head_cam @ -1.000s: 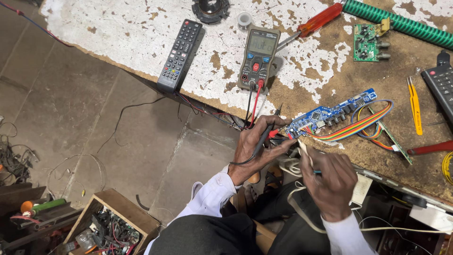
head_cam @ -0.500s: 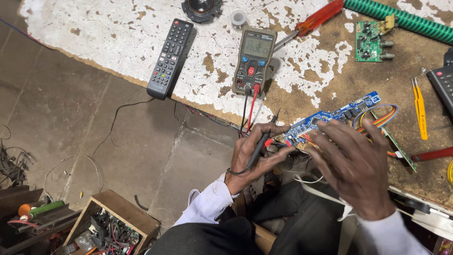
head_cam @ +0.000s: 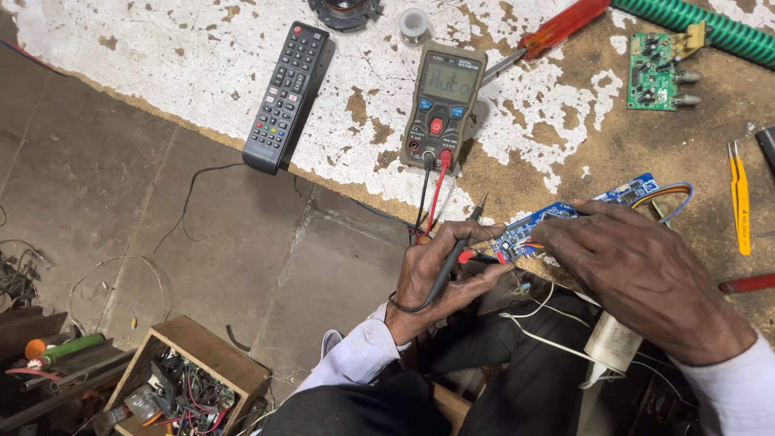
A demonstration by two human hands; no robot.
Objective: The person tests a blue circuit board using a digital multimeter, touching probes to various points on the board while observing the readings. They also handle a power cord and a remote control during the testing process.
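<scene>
Head view, looking down over a worn bench [head_cam: 565, 153] with flaking white paint. Left hand [head_cam: 440, 270] is closed around a black test probe [head_cam: 456, 254], fingers wrapped on the shaft, tip pointing up and away from the palm toward the bench edge. A red probe part [head_cam: 467, 257] shows just beside the black one, against the same fingers; whether it is gripped as well cannot be told. Right hand [head_cam: 638, 270] lies palm down over a blue circuit board [head_cam: 565, 220], fingers together and pressed on the board's near end; what the fingertips pinch, if anything, cannot be told. The board sits at the bench edge, between the two hands, its far end protruding past the right hand's knuckles with coloured ribbon wires [head_cam: 670, 194] attached.

Beyond the left hand, a multimeter [head_cam: 442, 105] lies flat, display lit; its red and black leads [head_cam: 428, 194] run down to the left hand. Further out to that hand's left, a black remote control [head_cam: 286, 97]. Beyond the right hand: a red-handled screwdriver [head_cam: 557, 31], a green circuit board [head_cam: 655, 71] and a green corrugated hose [head_cam: 710, 28]. To the right hand's outer side, yellow tweezers [head_cam: 739, 198]. Below the left wrist, well apart on the floor, a wooden box of parts [head_cam: 190, 379].
</scene>
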